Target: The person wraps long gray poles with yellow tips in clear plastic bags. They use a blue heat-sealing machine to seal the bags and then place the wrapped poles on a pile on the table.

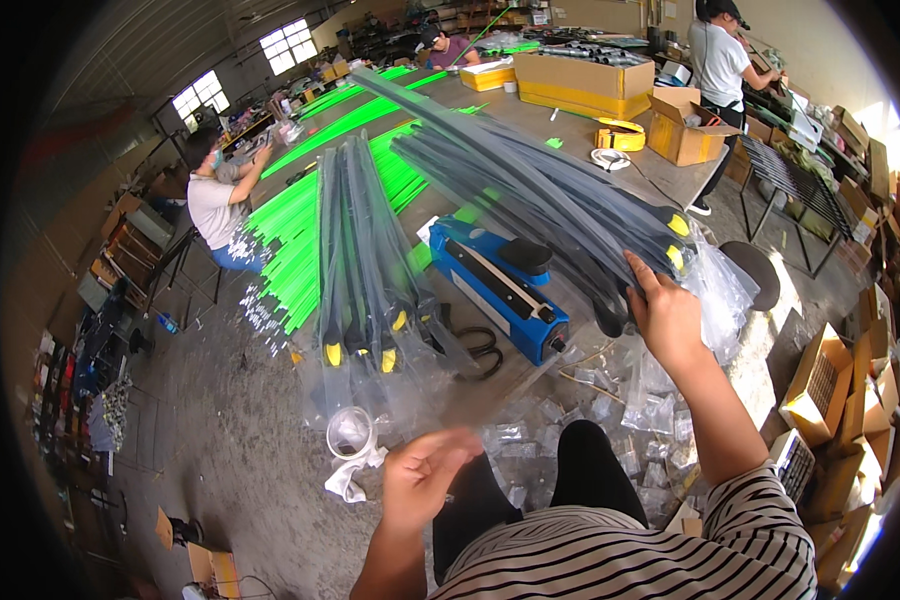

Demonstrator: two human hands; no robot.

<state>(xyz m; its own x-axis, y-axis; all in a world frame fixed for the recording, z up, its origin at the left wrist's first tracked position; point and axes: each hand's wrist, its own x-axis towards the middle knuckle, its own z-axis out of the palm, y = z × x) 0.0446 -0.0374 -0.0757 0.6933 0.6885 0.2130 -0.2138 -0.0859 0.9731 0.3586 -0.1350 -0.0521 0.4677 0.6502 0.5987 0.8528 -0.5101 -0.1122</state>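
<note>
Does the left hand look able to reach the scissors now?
Probably yes: the left hand, blurred but seemingly empty, is near, and the black scissors handles beside the blue sealer look largely uncovered.

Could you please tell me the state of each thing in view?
Right bundle of dark, clear-bagged rods: touched by the right hand.
Left bundle of dark, clear-bagged rods: lying untouched.
Long blue-and-black sealer: untouched; power unclear.
Black-handled scissors: blades hidden; open or shut unclear.
Small brown cardboard box: flaps open.
Left hand: blurred, nothing visibly held.
</note>
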